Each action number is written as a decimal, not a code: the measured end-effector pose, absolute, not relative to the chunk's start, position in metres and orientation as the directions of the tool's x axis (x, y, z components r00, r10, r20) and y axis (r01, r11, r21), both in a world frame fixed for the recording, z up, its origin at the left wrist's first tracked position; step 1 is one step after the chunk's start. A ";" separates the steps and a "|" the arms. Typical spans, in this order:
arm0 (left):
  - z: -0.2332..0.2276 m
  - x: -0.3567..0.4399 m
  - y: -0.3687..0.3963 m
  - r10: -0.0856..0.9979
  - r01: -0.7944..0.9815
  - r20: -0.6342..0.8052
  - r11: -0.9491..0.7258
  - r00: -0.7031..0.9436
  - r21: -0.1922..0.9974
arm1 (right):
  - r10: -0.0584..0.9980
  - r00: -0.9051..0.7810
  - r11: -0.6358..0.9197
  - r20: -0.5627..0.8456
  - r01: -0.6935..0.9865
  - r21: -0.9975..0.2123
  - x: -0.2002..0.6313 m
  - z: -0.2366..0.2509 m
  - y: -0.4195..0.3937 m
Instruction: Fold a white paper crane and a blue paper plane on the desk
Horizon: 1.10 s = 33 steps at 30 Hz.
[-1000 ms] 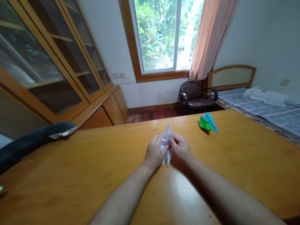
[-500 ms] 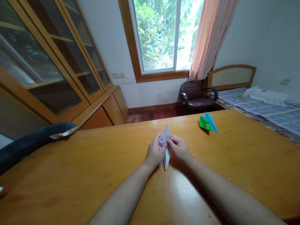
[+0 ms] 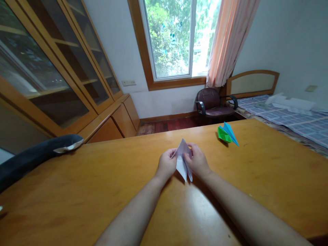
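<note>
Between my two hands is a folded sheet of pale lilac paper (image 3: 181, 166), pointed at the far end, with two narrow flaps toward me. My left hand (image 3: 167, 165) pinches its left edge between thumb and fingers. On the other side my right hand (image 3: 198, 161) is closed on the right edge, its thumb lying over the middle of the paper. The paper is held just above the wooden table (image 3: 123, 184); whether its tips touch the wood I cannot tell.
A green folded paper boat (image 3: 224, 135) sits against a blue paper plane (image 3: 231, 133) at the table's far right. A dark curved object with a white patch (image 3: 38, 153) lies along the left edge. Beyond the table are a maroon armchair (image 3: 211, 102) and a bed (image 3: 289, 116).
The paper's upper part has opened wider, and its lower flaps have swung right. My left thumb has moved off the middle to the left edge, while my right thumb now lies over the paper.
</note>
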<state>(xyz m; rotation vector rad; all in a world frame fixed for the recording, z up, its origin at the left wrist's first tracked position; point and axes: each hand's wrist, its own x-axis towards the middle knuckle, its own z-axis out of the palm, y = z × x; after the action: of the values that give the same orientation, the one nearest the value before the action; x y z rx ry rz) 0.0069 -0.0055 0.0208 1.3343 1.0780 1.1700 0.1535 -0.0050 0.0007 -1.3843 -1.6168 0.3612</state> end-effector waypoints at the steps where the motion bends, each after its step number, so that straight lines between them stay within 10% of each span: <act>1: 0.020 0.007 -0.006 0.987 0.019 0.095 -0.098 0.133 0.995 | 0.879 0.036 0.344 0.475 0.641 -0.686 0.153 0.001 -0.006; 33: 0.023 -0.006 0.001 0.982 0.321 0.175 -0.188 0.067 0.928 | 0.895 -0.095 0.282 0.436 0.877 -0.389 0.166 0.007 -0.003</act>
<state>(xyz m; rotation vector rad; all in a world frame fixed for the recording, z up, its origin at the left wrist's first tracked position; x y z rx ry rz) -0.0062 0.0008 0.0227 1.6122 1.3281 1.1420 0.1661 -0.0027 0.0072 -1.5842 -1.9570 0.0387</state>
